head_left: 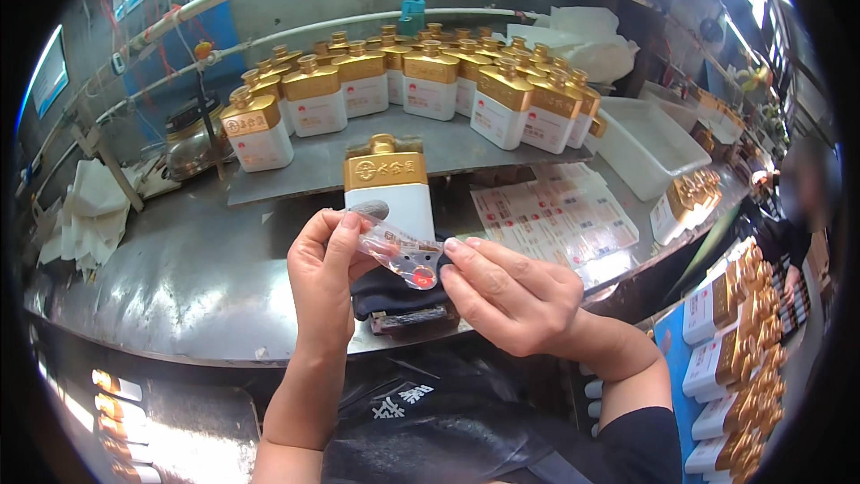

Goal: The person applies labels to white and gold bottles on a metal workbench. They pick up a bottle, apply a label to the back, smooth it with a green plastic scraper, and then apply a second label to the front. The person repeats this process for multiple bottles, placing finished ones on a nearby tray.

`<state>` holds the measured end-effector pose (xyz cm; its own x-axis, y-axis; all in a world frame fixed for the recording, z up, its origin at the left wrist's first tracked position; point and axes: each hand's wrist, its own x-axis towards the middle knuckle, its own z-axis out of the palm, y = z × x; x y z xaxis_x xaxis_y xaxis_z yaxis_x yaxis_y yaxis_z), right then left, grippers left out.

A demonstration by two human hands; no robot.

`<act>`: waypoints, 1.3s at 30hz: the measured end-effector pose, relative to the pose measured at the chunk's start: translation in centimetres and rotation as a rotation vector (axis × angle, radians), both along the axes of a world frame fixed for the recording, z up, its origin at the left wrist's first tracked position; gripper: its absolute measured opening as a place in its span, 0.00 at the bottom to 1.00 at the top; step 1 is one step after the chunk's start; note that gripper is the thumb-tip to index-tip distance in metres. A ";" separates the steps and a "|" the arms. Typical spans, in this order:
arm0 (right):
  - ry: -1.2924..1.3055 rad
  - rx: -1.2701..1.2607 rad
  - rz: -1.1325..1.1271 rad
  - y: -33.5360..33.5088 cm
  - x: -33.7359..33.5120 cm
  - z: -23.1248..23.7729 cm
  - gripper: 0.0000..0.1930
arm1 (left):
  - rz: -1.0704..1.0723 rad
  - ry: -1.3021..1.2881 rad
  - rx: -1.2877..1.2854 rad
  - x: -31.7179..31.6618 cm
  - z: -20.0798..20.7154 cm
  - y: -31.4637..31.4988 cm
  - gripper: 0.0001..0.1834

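Both hands at work at bench (206, 291), approx. mid-view. We see L hand (321, 255) pinched narrow, thumb vs. fingers, on one end of clear film piece (394, 253) w/ small dark marks & a red spot; R hand (515, 296) also narrow, fingertips closed at the film's opp. edge. Film is up in the air betw. hands, in front of lower part of gold-and-white bottle (388, 172); whether film touches bottle, we can't tell. Dark cloth (372, 298) just below; printed sheets (555, 215) to R; bottle group (430, 81) behind on raised shelf. Step in hand, we judge: handling/separating the film, not yet on bottle. Next move prob. calls for a light fingertip pinch at the edges, film flat & uncreased, no fingers across the marks.
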<state>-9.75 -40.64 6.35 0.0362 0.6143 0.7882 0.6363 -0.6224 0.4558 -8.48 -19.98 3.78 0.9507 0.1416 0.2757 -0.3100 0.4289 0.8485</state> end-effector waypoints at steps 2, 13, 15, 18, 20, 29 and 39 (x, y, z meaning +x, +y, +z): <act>0.080 0.015 0.059 0.1 0.5 -0.5 0.03 | 0.033 0.006 -0.007 0.1 -0.1 0.6 0.10; 1.264 0.115 0.265 2.7 4.3 -0.4 0.18 | 0.003 -0.004 0.408 -1.9 -1.7 1.1 0.21; 1.604 0.259 0.319 2.5 4.9 -0.1 0.13 | -0.095 0.061 0.215 -1.5 -2.2 0.8 0.23; 1.842 0.539 0.456 1.9 4.8 -0.4 0.07 | -0.266 0.101 0.082 -0.6 -3.3 0.6 0.32; 1.831 0.747 0.620 1.5 4.7 -2.7 0.08 | -0.279 0.121 0.126 -0.1 -3.9 -0.2 0.32; 1.648 0.551 0.211 -3.1 5.8 -4.0 0.28 | -0.266 0.216 0.366 0.6 -1.2 -1.0 0.12; 1.006 0.338 0.138 -2.8 8.4 -1.0 0.09 | 0.240 -0.224 0.983 5.3 -2.0 1.5 0.24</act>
<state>-1.38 -43.43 5.34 0.7117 0.4178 0.5646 0.6979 -0.5121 -0.5007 -3.14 -18.50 1.82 0.8398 -0.0633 0.5392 -0.4900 -0.5158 0.7027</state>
